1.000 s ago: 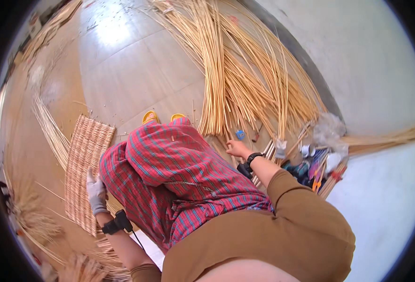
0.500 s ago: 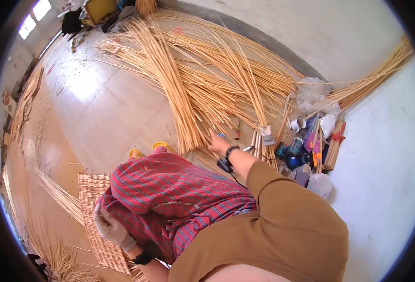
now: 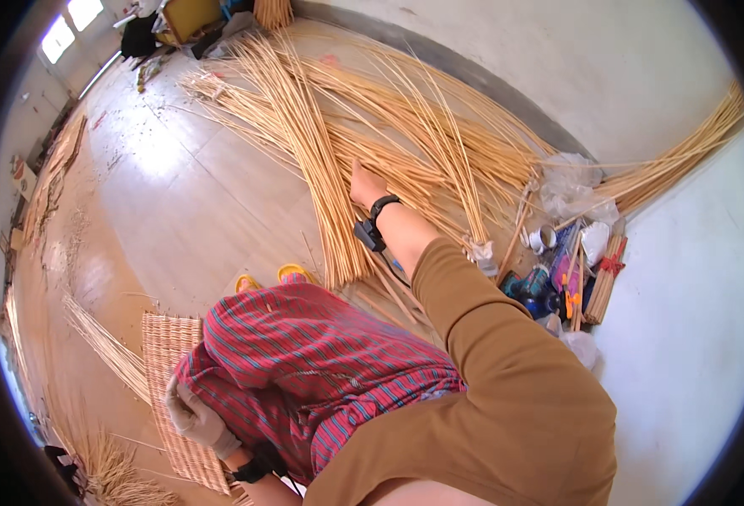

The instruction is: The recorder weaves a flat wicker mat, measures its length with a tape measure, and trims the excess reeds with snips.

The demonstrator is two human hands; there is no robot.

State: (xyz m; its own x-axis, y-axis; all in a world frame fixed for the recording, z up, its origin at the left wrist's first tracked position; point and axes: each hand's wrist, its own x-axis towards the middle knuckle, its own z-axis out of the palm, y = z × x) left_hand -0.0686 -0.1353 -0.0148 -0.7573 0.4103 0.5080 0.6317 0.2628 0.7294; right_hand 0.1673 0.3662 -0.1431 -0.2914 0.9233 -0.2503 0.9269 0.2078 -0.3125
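My right hand (image 3: 367,185), bare with a black strap at the wrist, reaches forward over a thick bundle of tan reeds (image 3: 300,143) on the floor. One finger points away from me and the others look folded under; whether a reed is in them is hidden. My left hand (image 3: 201,422), in a pale glove, is down by my left knee with its fingers curled in, next to a woven reed mat (image 3: 165,358). What those fingers hold, if anything, does not show. Red and blue checked cloth (image 3: 304,350) covers my legs.
More reeds (image 3: 452,152) spread along the wall, and another bundle (image 3: 684,148) leans at the right. Plastic bags (image 3: 570,181), a tape roll (image 3: 543,239), a tied stick bundle (image 3: 605,278) and orange-handled scissors (image 3: 571,297) lie to my right. Loose stalks (image 3: 106,341) lie at the left.
My right hand has moved forward and a little left, from the near end of the reed bundle to farther along it. My left hand stays nearly in place beside the mat.
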